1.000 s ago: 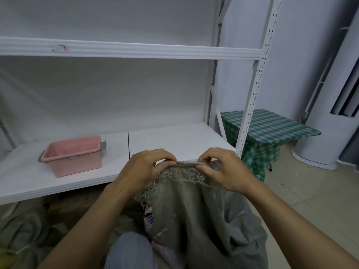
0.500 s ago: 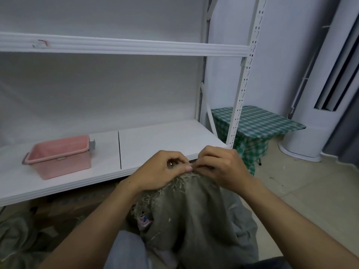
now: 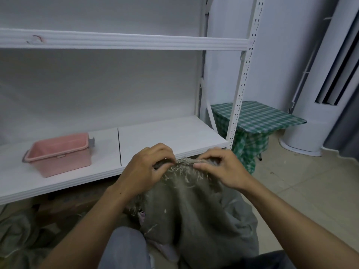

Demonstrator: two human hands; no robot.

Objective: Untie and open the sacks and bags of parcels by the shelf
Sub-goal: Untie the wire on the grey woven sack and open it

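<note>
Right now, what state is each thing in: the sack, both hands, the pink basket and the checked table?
Sack, upright, frayed top edge gathered, not spread open.
Left hand, pinches the sack's top edge.
Right hand, pinches the same edge.
Pink basket, upright on the lower shelf.
Checked table, covered with a cloth.

Pink plastic tub (image 3: pixel 58 154) off to the left — green checked tablecloth (image 3: pixel 258 119) draped on the right, white tower unit (image 3: pixel 314 136) just behind it.

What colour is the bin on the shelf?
The rectangular plastic bin is pink, seen best in the head view.
</note>
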